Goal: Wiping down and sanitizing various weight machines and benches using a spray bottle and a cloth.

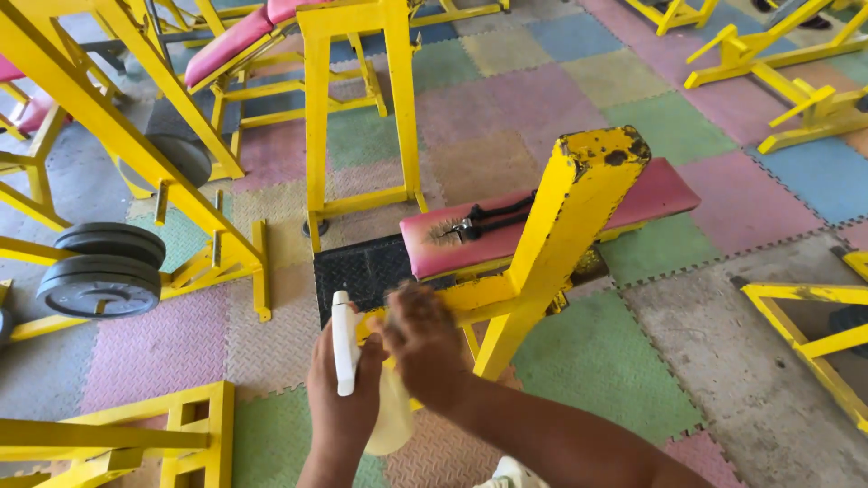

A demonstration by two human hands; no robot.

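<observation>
Looking down from a head-worn camera, the view shows a person's two bare hands working close together in front of a yellow metal gym bench. The left hand (339,398) is wrapped around a pale spray bottle (384,420), fingers closed about its body, with the white spray head (343,343) standing up above the hand. The right hand (423,345) reaches across in front of it and rests against the yellow frame (533,289) of the bench, just below the seat; it is blurred, so I cannot tell whether it is open or gripping anything.

The bench has a worn pink pad (651,194) with a torn, dark patch near its left end, and a black strap with a metal clip (484,220) lies on top of it. The thick yellow post in front is chipped, with black showing through the paint.

Judging by how things lie, the bottle is in hand and held near the frame, but no wet patch or cloth can be made out, so cleaning of this bench seems to be at an early stage, with the pad yet to be dealt with.

Around it, coloured foam floor tiles (506,108) spread out, black weight plates (99,271) sit on a rack to the left, and more yellow frames stand behind.
</observation>
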